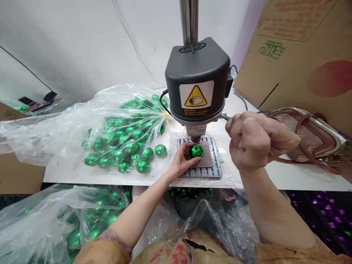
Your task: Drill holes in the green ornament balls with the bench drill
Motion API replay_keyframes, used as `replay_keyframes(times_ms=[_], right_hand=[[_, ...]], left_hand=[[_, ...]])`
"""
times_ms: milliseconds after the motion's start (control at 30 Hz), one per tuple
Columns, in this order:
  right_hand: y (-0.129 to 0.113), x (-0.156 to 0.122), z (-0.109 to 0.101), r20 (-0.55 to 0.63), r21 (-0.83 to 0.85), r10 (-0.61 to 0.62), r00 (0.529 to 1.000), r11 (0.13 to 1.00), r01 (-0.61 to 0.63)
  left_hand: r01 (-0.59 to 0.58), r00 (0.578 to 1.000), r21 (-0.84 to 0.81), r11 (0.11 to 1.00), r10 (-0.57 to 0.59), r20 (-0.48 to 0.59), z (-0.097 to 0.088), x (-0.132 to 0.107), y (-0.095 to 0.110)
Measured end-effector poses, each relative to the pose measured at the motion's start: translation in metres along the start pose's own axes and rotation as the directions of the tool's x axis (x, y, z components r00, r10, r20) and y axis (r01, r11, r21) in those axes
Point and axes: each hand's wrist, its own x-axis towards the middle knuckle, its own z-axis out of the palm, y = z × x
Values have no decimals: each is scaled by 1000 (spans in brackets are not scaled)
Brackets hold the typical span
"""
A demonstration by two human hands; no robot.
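The left hand (180, 161) pinches a green faceted ball (197, 150) at its fingertips, directly beneath the drill press spindle (195, 138); the right hand (253, 141), to the ball's right, is fisted around the press lever (224, 117).

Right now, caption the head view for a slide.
Left hand holds a green ball under the black press; right hand grips its lever.
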Motion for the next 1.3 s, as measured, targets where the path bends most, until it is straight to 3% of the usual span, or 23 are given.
replay_keyframes(times_ms=[333,967,1067,1133,1200,1300], right_hand=[[9,-9,-6,42,58,-182,982,982,180],[17,-30,-14,67,30,-250,966,968,248],[7,-21,-7,22,-24,-168,986,985,169],[-3,-4,2,-54,-87,-4,999,996,-1],[-11,15,11,-97,-66,180,979,980,-186],[-17,37,21,-81,-37,240,967,969,-244]], left_hand=[[-18,1000,-3,1000,18,-5,0,0,-5],[-34,999,18,999,35,-26,1,-2,-1],[-27,999,15,1000,28,-29,1,-1,-2],[-28,999,14,1000,29,-40,3,0,-1],[-44,996,48,998,47,-79,5,-1,4],[-95,971,220,971,139,-194,8,-14,18]])
